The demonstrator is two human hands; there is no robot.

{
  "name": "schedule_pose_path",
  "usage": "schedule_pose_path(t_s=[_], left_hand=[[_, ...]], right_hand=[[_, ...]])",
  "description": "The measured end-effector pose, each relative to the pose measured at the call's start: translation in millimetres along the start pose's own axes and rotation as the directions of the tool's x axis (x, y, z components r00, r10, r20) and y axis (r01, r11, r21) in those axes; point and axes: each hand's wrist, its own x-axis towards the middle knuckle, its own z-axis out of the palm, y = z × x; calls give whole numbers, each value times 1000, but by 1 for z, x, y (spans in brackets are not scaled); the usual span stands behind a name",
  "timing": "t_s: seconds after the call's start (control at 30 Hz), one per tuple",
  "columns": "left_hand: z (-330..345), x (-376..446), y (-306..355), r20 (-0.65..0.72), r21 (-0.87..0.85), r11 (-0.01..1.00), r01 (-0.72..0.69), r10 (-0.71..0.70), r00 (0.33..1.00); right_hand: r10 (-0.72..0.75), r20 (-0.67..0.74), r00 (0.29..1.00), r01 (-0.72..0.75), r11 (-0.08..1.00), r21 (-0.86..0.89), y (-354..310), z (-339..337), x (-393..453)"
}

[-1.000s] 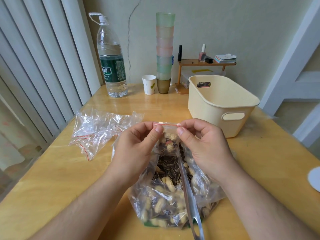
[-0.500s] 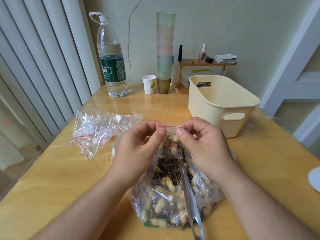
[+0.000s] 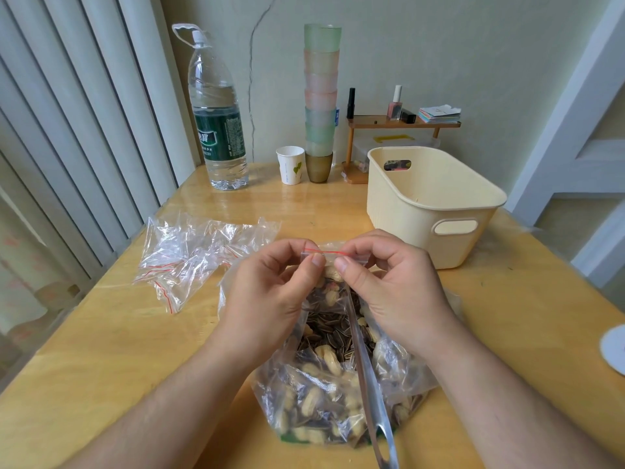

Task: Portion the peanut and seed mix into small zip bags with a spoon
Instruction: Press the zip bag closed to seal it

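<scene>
Your left hand (image 3: pixel 270 292) and right hand (image 3: pixel 399 289) both pinch the small bag (image 3: pixel 333 265) at its red zip strip, above the big bag (image 3: pixel 338 384). It's limp, slippery film; hold the stiffer strip.

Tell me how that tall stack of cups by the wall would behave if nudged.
The stack of cups would probably tip: it is tall and narrow on one small base cup. Being translucent plastic, it likely weighs little, so it may slide or topple onto the paper cup.

wooden table (image 3: pixel 101 350) carries water bottle (image 3: pixel 216 123), cream basket (image 3: pixel 436 211), empty zip bags (image 3: pixel 196 252).
</scene>
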Motion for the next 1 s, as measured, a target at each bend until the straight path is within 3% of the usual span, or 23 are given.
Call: schedule_pose_path(t_s=[0.17, 0.4, 0.77, 1.0], left_hand=[[2, -1, -1, -4, 7, 1000, -5, 5, 1000], [4, -2, 1, -5, 18, 1000, -10, 10, 1000], [7, -4, 2, -13, 94, 996, -5, 7, 1000], [6, -4, 4, -3, 55, 998, 9, -9, 1000]], right_hand=[[-23, 4, 1000, 23, 998, -66, 0, 2, 0], [44, -1, 999, -44, 999, 1, 2, 3, -1], [-18, 22, 1000, 19, 999, -42, 2, 2, -1], [62, 56, 997, -67, 994, 85, 2, 2, -1]])
